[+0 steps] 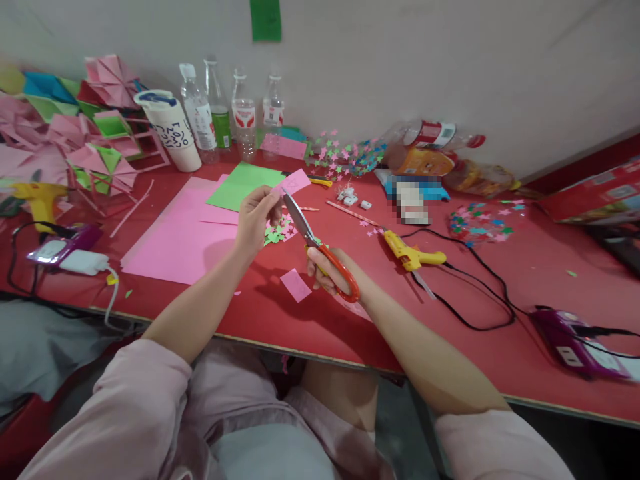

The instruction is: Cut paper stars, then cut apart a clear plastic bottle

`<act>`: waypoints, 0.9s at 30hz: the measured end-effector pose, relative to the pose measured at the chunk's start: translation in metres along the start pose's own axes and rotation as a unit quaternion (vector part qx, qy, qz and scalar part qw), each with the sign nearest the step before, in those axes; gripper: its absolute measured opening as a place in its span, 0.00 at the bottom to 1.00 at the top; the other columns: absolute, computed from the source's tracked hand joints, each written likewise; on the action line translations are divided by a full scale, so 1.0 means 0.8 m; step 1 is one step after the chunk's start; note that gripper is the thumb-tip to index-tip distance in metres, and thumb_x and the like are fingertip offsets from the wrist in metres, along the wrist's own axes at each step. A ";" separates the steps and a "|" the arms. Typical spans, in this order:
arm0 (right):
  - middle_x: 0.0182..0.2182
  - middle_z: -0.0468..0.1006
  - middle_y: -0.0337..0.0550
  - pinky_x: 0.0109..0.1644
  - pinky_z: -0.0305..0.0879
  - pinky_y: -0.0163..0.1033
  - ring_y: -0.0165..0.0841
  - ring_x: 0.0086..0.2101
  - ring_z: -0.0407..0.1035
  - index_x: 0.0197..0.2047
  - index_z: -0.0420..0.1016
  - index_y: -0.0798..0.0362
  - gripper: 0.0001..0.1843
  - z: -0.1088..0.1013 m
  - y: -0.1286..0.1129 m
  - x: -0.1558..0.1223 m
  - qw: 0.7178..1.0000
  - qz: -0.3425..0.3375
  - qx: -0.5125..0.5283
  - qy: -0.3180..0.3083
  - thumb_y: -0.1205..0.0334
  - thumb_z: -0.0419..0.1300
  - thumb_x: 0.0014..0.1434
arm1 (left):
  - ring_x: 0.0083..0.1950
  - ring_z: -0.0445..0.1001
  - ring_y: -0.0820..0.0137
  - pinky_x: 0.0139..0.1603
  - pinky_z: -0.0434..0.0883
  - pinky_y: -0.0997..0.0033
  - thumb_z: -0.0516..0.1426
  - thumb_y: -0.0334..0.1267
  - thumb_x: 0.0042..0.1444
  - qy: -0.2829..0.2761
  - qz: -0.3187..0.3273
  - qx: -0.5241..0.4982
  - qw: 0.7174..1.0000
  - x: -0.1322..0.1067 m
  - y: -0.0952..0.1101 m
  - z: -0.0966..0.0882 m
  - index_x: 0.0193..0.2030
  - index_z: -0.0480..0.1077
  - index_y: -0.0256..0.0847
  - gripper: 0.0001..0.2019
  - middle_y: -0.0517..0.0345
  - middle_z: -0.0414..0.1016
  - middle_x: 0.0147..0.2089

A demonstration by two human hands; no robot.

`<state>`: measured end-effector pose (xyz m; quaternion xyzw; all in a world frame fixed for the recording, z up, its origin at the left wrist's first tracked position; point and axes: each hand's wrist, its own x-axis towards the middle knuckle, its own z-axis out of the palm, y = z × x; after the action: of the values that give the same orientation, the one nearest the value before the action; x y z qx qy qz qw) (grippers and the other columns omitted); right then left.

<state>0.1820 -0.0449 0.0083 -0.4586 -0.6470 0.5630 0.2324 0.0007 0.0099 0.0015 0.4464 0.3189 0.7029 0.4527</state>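
Between the fingertips of my left hand [259, 215] is a small piece of pink paper [299, 180] with faint drawn lines. My right hand [325, 272] is wrapped round the scissors [342, 268], which have orange-red handles. Their metal blades point up and left, with the tip at the paper's lower edge; whether it touches is hard to tell. Below the scissors a small pink paper rectangle [296, 285] lies on the red table [273, 320]. Small green and pink paper stars [280, 231] lie beyond my left wrist.
Large pink sheets [170, 233] and a green sheet [243, 185] lie at left. A yellow glue gun [413, 253] with a black cord lies at right, near a purple power strip [575, 343]. Several plastic bottles [245, 117] and a white cup [173, 130] stand along the wall.
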 end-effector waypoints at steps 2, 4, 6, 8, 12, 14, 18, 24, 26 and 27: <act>0.08 0.55 0.27 0.23 0.68 0.34 0.22 0.10 0.52 0.22 0.64 0.51 0.29 0.002 0.000 -0.001 1.000 -0.001 0.005 0.004 0.33 0.51 0.58 | 0.15 0.59 0.84 0.15 0.56 0.82 0.58 0.38 0.56 0.002 -0.002 0.004 1.000 -0.001 -0.001 0.002 0.22 0.64 0.40 0.13 0.68 0.64 0.16; 0.07 0.55 0.27 0.25 0.69 0.34 0.23 0.10 0.52 0.22 0.63 0.51 0.30 0.005 0.000 -0.002 1.000 0.000 0.005 0.012 0.32 0.51 0.58 | 0.15 0.59 0.83 0.15 0.56 0.81 0.58 0.38 0.56 0.004 -0.003 0.002 1.000 -0.003 -0.002 0.003 0.23 0.64 0.40 0.12 0.68 0.64 0.16; 0.07 0.55 0.28 0.24 0.69 0.34 0.23 0.10 0.53 0.22 0.63 0.51 0.30 0.008 -0.001 -0.003 1.000 0.005 0.006 0.020 0.32 0.51 0.58 | 0.15 0.60 0.83 0.16 0.57 0.81 0.57 0.38 0.56 0.004 -0.003 -0.002 1.000 -0.005 -0.003 0.005 0.23 0.64 0.40 0.12 0.68 0.63 0.16; 0.07 0.55 0.27 0.22 0.68 0.33 0.23 0.09 0.53 0.22 0.63 0.51 0.30 0.011 0.000 -0.003 0.999 0.012 0.010 0.028 0.32 0.51 0.57 | 0.16 0.60 0.83 0.16 0.57 0.81 0.57 0.38 0.57 0.005 -0.004 -0.001 1.000 -0.007 -0.004 0.005 0.22 0.64 0.40 0.12 0.67 0.63 0.16; 0.06 0.55 0.28 0.21 0.66 0.33 0.24 0.09 0.54 0.22 0.61 0.50 0.30 0.015 0.001 -0.001 0.999 0.025 0.010 0.048 0.31 0.53 0.56 | 0.17 0.59 0.82 0.18 0.58 0.80 0.57 0.39 0.56 0.009 -0.014 0.007 1.000 -0.009 -0.006 0.006 0.22 0.63 0.41 0.13 0.67 0.62 0.16; 0.06 0.55 0.28 0.20 0.66 0.33 0.24 0.09 0.54 0.21 0.61 0.50 0.30 0.017 0.001 -0.001 0.998 0.028 0.007 0.053 0.30 0.53 0.55 | 0.17 0.59 0.82 0.18 0.58 0.80 0.56 0.39 0.57 0.010 -0.017 0.010 1.000 -0.009 -0.005 0.006 0.23 0.63 0.41 0.13 0.67 0.62 0.16; 0.07 0.55 0.27 0.20 0.65 0.33 0.23 0.08 0.53 0.21 0.60 0.50 0.30 0.019 -0.001 -0.003 0.998 0.019 0.003 0.054 0.30 0.52 0.55 | 0.17 0.59 0.82 0.18 0.58 0.80 0.56 0.38 0.57 0.010 -0.018 0.011 1.000 -0.009 -0.005 0.007 0.23 0.63 0.41 0.12 0.67 0.62 0.16; 0.08 0.56 0.27 0.20 0.63 0.32 0.22 0.09 0.53 0.21 0.59 0.50 0.29 0.023 -0.004 -0.005 0.998 0.024 0.019 0.055 0.34 0.53 0.57 | 0.16 0.58 0.82 0.17 0.57 0.79 0.56 0.37 0.57 0.009 -0.025 0.000 1.000 -0.010 -0.005 0.007 0.22 0.63 0.41 0.12 0.67 0.62 0.16; 0.08 0.57 0.27 0.22 0.65 0.33 0.22 0.09 0.53 0.22 0.59 0.50 0.28 0.023 -0.003 -0.004 0.998 0.017 0.029 0.054 0.35 0.53 0.58 | 0.16 0.58 0.82 0.17 0.56 0.79 0.56 0.36 0.56 0.008 -0.023 -0.003 1.000 -0.010 -0.005 0.007 0.22 0.63 0.41 0.12 0.67 0.61 0.16; 0.08 0.57 0.27 0.24 0.65 0.33 0.22 0.10 0.53 0.22 0.59 0.50 0.28 0.024 -0.003 -0.003 0.998 0.014 0.033 0.055 0.35 0.53 0.58 | 0.16 0.58 0.82 0.17 0.56 0.79 0.56 0.36 0.56 0.007 -0.023 -0.003 1.000 -0.010 -0.005 0.007 0.22 0.62 0.41 0.13 0.67 0.61 0.16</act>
<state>0.1672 -0.0569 0.0060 -0.4899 -0.6078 0.5615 0.2744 0.0088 0.0042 -0.0026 0.4330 0.3303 0.6962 0.4677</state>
